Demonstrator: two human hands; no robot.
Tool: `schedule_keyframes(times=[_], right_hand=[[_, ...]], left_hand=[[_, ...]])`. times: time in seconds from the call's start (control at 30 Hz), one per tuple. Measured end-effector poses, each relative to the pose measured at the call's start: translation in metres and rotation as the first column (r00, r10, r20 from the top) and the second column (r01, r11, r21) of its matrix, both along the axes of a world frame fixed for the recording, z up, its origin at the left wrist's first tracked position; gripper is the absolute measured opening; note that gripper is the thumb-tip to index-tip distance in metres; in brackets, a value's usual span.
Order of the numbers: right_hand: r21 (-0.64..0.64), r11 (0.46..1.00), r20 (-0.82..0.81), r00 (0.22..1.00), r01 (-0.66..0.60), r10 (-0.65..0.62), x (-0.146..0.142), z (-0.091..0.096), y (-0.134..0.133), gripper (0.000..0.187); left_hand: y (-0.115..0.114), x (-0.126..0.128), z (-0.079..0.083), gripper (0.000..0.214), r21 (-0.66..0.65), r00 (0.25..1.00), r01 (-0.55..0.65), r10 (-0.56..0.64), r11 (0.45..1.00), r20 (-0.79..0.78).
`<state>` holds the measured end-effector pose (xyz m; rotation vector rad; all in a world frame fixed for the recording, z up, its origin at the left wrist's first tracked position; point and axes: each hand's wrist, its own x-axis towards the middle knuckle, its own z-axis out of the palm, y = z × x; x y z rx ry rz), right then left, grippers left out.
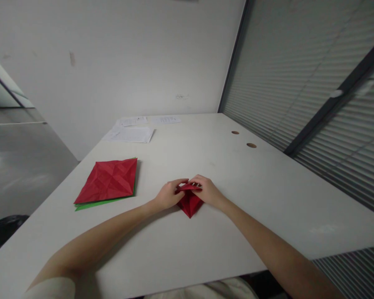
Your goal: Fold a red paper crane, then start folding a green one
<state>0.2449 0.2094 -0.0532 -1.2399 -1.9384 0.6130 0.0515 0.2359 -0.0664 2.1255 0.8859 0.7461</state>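
Holding a folded red paper [190, 209] on the near part of a white table [237, 249], straight in front of the body, with its tip toward the table's near edge. Gripping its upper left with the left hand [168, 195] and its upper right with the right hand [207, 190], fingers bent over the top, almost meeting in the middle. Left of the hands and well apart, a creased red sheet [112, 178] flat on top of green paper [104, 203]. Farther back, near the wall [143, 58], loose printed papers [131, 134]. Toward the table's right edge, two round holes [251, 145]. Along the right side, blinds [277, 79]. At lower left, beside the table, a black plastic bag [3, 230], partly out of view; behind it, grey floor [28, 162].
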Motion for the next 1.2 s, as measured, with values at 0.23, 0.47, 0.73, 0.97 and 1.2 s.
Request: schedule_keyframes(times=[0.23,0.47,0.73,0.97,1.2], right_hand=[[-0.027,0.993,0.210,0.971,-0.111,0.114,0.003,0.007,-0.004,0.022],[-0.075,0.996,0.235,0.972,0.045,-0.026,0.006,0.009,-0.003,0.014],[-0.287,0.958,-0.037,0.998,0.029,-0.041,0.022,0.006,0.007,0.020],[-0.253,0.965,-0.126,0.987,0.069,-0.104,0.006,-0.006,0.004,0.019],[-0.293,0.954,-0.035,0.996,0.066,-0.080,0.011,-0.004,0.005,0.011]], left_hand=[[-0.008,0.000,0.002,0.045,0.297,0.981,0.000,0.057,0.955,-0.185],[-0.001,0.001,0.001,0.025,0.167,0.962,-0.117,0.154,0.979,-0.224],[0.008,0.000,-0.003,0.022,0.064,0.952,-0.188,0.198,0.980,-0.233],[0.006,0.002,0.000,0.028,0.059,0.947,-0.198,0.206,0.978,-0.245],[0.007,0.000,-0.001,0.031,-0.008,0.973,-0.179,0.175,0.984,-0.150]])
